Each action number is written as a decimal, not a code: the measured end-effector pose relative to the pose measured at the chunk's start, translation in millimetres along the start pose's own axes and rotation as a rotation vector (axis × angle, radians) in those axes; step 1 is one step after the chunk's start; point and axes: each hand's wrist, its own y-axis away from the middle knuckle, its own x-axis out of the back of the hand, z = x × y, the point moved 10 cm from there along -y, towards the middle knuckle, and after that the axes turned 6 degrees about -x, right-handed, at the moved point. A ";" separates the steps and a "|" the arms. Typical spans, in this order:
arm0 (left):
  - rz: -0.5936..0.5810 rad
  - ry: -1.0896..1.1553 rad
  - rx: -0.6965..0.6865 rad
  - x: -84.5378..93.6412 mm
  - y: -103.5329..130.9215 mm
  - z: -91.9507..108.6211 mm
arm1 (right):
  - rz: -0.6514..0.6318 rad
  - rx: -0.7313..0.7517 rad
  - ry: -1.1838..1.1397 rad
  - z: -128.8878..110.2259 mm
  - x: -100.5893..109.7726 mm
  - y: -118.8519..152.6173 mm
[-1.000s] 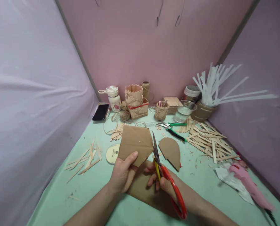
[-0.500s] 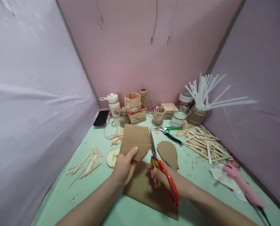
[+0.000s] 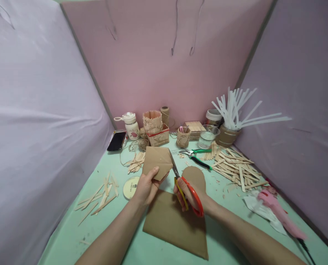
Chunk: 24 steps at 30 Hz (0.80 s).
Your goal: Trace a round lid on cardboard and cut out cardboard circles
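Pinched by its lower edge, a piece of brown cardboard (image 3: 158, 159) is held up by my left hand (image 3: 147, 187), thumb on top. My right hand (image 3: 186, 193) grips scissors (image 3: 193, 195) with red and yellow handles. Their blades lie along the cardboard's right edge; whether they bite into it I cannot tell. Below my hands a larger cardboard sheet (image 3: 177, 230) lies flat on the table. A rounded cardboard piece (image 3: 195, 176) rests just beyond my right hand, partly hidden by it.
Green-handled pruning shears (image 3: 198, 156) and a pile of wooden sticks (image 3: 237, 167) lie to the right, with a pink glue gun (image 3: 281, 213) nearer. A round lid (image 3: 130, 187) and loose sticks (image 3: 103, 195) are on the left. Behind stand a bottle (image 3: 132, 127) and a water bowl (image 3: 208, 137).
The scissors have swung more upright toward the cardboard's upper right edge, and their handles sit higher. The held cardboard is tilted somewhat differently. The whole view has shifted slightly.
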 end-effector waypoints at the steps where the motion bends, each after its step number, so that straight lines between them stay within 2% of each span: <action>1: 0.000 0.009 0.002 -0.6 0.6 0.2 | 0.004 -0.003 -0.009 1.0 -0.1 -0.6; 24: -0.030 0.029 0.002 -3.0 8.5 2.4 | 0.098 0.007 0.010 -1.4 0.2 7.7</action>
